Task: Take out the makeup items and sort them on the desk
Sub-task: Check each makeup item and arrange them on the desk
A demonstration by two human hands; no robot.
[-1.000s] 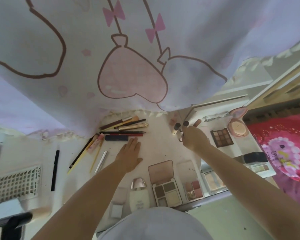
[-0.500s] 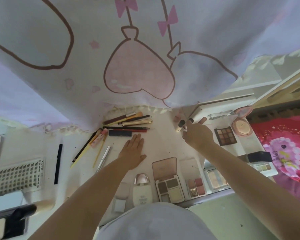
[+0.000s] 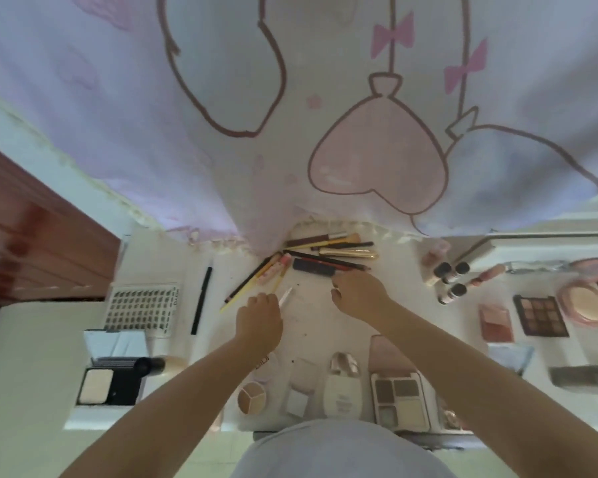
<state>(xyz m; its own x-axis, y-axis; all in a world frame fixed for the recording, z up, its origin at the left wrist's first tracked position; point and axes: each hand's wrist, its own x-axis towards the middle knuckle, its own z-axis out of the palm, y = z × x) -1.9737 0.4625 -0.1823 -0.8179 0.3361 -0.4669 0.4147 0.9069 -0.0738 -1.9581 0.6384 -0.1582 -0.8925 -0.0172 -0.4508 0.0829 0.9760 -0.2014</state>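
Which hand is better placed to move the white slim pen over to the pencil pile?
Left, I think. The left hand already touches the white pen, its fingers curled at its near end. The right hand is busy at the dark flat case.

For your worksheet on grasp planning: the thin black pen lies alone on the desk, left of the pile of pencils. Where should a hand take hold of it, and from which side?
Pinch the thin black pen across its narrow width at mid-length, coming from above. It lies flat on the white desk, nearly pointing away from the person, with bare desk either side, so fingertips probably fit there.
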